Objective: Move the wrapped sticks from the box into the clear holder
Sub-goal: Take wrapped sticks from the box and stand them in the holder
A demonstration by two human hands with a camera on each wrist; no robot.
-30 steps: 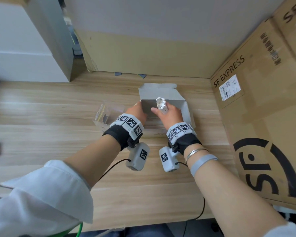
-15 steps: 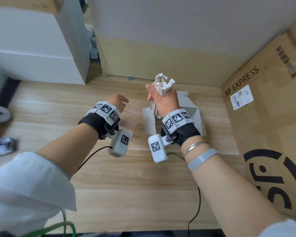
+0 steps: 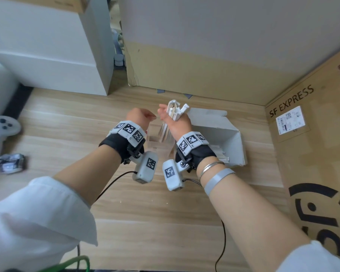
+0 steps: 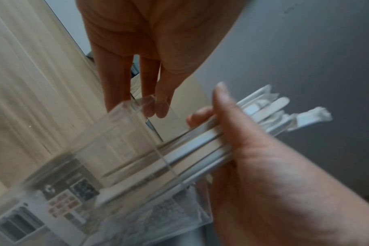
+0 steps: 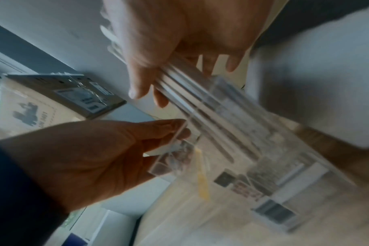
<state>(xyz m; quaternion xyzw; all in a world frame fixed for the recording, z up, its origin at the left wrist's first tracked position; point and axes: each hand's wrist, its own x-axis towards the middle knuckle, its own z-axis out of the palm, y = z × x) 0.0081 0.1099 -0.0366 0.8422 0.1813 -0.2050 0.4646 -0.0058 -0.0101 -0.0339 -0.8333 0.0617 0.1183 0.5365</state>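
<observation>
Left wrist view: the right hand (image 4: 263, 174) grips a bundle of wrapped sticks (image 4: 202, 146), their lower ends inside the clear holder (image 4: 107, 166). The left hand (image 4: 141, 50) touches the holder's top rim with straight fingers. In the head view the white box (image 3: 220, 134) lies just right of the holder on the wooden table (image 3: 145, 222).
</observation>
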